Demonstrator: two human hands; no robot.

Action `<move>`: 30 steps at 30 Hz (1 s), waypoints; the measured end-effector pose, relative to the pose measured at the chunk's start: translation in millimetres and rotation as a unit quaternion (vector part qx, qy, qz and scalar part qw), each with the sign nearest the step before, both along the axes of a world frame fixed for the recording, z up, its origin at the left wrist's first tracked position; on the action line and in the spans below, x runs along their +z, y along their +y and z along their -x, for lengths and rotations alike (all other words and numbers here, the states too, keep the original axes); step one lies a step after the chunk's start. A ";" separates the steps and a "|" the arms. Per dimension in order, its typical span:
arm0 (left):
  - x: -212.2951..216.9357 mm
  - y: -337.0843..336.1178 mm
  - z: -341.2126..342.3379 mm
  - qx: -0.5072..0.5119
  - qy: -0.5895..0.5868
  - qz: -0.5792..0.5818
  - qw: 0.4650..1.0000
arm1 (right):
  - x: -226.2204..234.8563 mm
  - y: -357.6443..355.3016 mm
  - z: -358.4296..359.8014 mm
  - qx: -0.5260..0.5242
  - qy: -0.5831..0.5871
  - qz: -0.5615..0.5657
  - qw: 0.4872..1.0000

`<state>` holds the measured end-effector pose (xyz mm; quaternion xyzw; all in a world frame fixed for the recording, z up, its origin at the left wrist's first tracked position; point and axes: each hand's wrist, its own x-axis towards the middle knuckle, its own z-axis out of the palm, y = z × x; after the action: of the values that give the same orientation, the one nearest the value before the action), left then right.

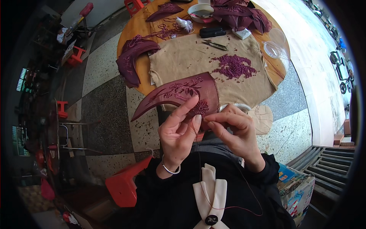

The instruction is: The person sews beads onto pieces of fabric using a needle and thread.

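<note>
My left hand grips the lower edge of a curved maroon fabric piece, thumb in front and index finger raised. Embroidered sprigs and a round beaded flower decorate the sheer cloth. Close beside the flower, my right hand is closed in a pinch by the cloth's edge; whatever is between its fingertips is too small to make out. A thin dark red thread hangs from the work and loops over my lap. Beyond the cloth, a pile of purple beads lies on a tan cloth.
The tan cloth covers part of a round wooden table. On it are scissors, a black case, stacked maroon pieces, a white bowl and clear round lids. A red stool stands at my left, a printed box at my right.
</note>
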<state>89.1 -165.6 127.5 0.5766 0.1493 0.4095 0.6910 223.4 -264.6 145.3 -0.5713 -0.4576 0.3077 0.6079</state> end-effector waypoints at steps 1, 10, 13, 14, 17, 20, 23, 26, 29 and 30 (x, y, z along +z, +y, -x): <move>-0.1 -0.7 -0.1 0.018 0.003 -0.017 1.000 | 0.1 0.0 -0.2 0.006 -0.005 -0.002 1.000; -4.2 -2.4 2.5 0.049 0.044 -0.093 0.993 | -8.8 -1.5 -1.1 0.024 0.063 0.004 0.998; -4.1 -3.4 0.4 0.057 0.039 -0.083 0.994 | -6.9 -0.3 0.8 0.014 0.070 -0.004 0.997; -4.3 -4.5 0.0 0.058 0.039 -0.083 0.994 | -6.8 0.0 1.4 0.015 0.070 -0.005 0.997; -5.7 -7.0 -0.8 0.055 0.026 -0.030 0.998 | -7.6 -0.4 1.5 0.001 0.056 -0.002 0.998; -7.4 -6.4 0.1 0.065 0.023 -0.064 0.996 | -8.5 -1.0 -2.3 0.021 0.039 0.007 0.999; -5.0 -3.2 2.2 0.056 0.051 -0.122 0.990 | -6.7 -1.6 -2.8 0.031 0.052 0.022 0.998; -1.1 0.1 0.4 0.002 0.020 0.013 1.000 | -11.4 -0.5 1.1 0.013 0.121 0.007 0.993; 0.5 0.4 1.7 -0.031 0.001 0.067 0.997 | -11.2 0.5 3.5 0.002 0.115 0.010 0.993; 4.1 -1.3 0.7 -0.022 0.000 0.083 0.996 | -9.4 1.1 4.5 -0.001 0.110 0.008 0.994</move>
<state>88.4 -166.9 131.6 0.5202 0.1700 0.3802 0.7457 218.9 -263.5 135.8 -0.5394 -0.3847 0.3719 0.6501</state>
